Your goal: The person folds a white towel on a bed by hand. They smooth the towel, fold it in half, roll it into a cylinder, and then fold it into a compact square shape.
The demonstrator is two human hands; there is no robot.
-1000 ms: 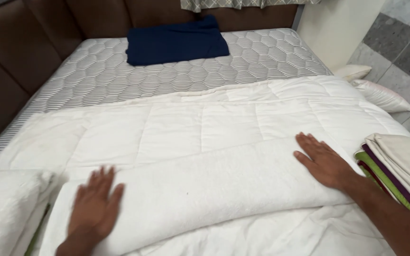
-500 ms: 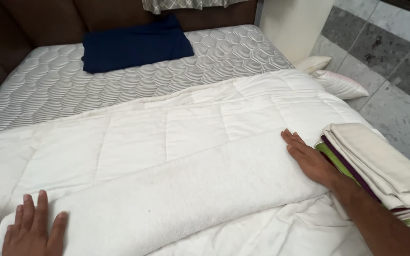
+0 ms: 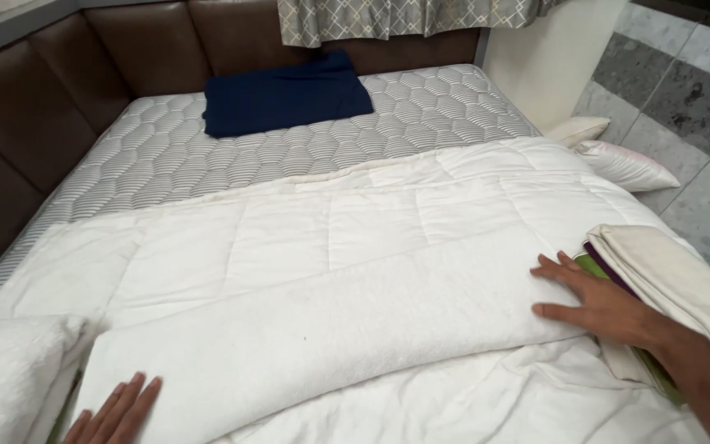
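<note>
A long white towel lies folded lengthwise across a white quilted comforter on the bed. My right hand rests flat on the towel's right end, fingers spread. My left hand lies flat on the towel's left end at the bottom edge of the view, only its fingers showing. Neither hand grips anything.
A folded navy cloth lies at the head of the grey patterned mattress. Stacked folded cream, purple and green linens sit by my right wrist. Another white towel is at bottom left. Pillows lie on the tiled floor at right. Brown padded headboard behind.
The view has swung back to the left and tilted up a little. Both hands have stayed flat on the two ends of the towel, the left one now lower in view.
</note>
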